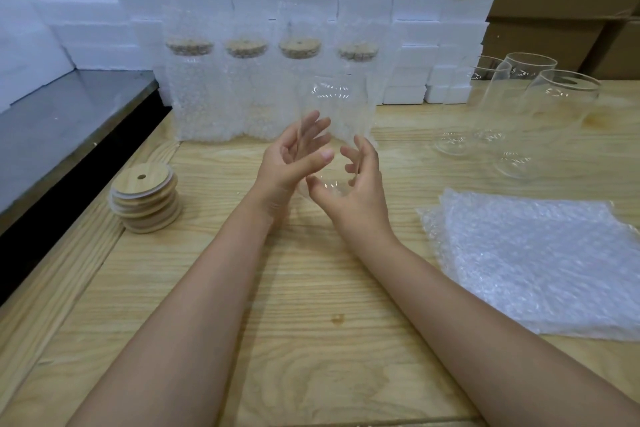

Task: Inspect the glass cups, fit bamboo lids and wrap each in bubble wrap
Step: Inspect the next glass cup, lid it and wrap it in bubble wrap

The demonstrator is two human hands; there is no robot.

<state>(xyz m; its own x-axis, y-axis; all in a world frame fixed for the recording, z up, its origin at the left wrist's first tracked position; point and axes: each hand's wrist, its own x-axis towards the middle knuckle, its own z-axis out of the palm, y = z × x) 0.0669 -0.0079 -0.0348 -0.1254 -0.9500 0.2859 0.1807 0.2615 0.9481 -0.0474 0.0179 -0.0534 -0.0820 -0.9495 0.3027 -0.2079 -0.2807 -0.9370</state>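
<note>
The left hand [294, 159] and right hand [358, 184] curl round the glass cup [334, 107] low between them; probably slick and brittle, it is best cradled there.

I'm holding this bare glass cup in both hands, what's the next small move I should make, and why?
Probably hold the glass cup with your right hand alone and reach your left hand to the stack of bamboo lids for the top one. The cup's mouth looks uncovered, and the lids lie on your left.
</note>
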